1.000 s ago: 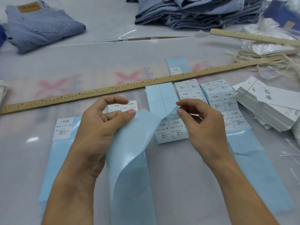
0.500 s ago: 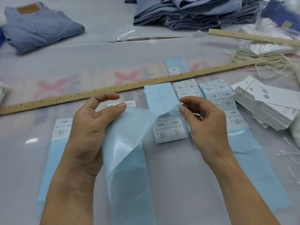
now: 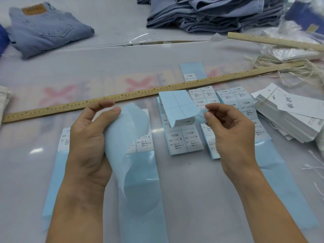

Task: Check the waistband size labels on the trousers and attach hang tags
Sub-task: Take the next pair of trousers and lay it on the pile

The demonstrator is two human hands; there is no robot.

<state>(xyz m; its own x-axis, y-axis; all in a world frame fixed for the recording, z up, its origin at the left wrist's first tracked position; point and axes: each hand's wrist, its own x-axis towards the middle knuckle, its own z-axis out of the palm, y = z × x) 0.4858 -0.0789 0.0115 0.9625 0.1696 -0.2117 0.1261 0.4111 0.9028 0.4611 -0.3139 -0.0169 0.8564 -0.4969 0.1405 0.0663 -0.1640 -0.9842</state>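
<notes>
Sticker strips of pale blue backing lie in a row on the desk [image 3: 175, 181] in front of me, each carrying white size labels printed 1103#. My left hand [image 3: 91, 146] has its fingers curled round a loose blue backing sheet [image 3: 128, 130], thumb and fingertips pinching its upper edge so that the sheet bows up off the S strip [image 3: 140, 172] beneath it. My right hand [image 3: 231, 135] pinches a small bit of blue paper between thumb and forefinger, right at the curled corner of a folded label sheet [image 3: 177, 107] that sits on top of the M strip [image 3: 184, 141]. Whether that bit is joined to the folded sheet I cannot tell. Two M labels show below the fold. Further right lie the L strip [image 3: 201, 95] and the XL strip [image 3: 243, 102], side by side and partly hidden by my right hand.

A long wooden ruler [image 3: 105, 100] runs slantwise across the desk just beyond the strips. To the right sits a fanned stack of white hang tags [image 3: 287, 118], with a tangle of pale string [image 3: 280, 67] behind it and a second ruler [image 3: 273, 41] near the far right edge. One pair of folded light jeans [image 3: 47, 30] lies at far left; a pile of folded trousers [image 3: 210, 13] sits at the far centre.
</notes>
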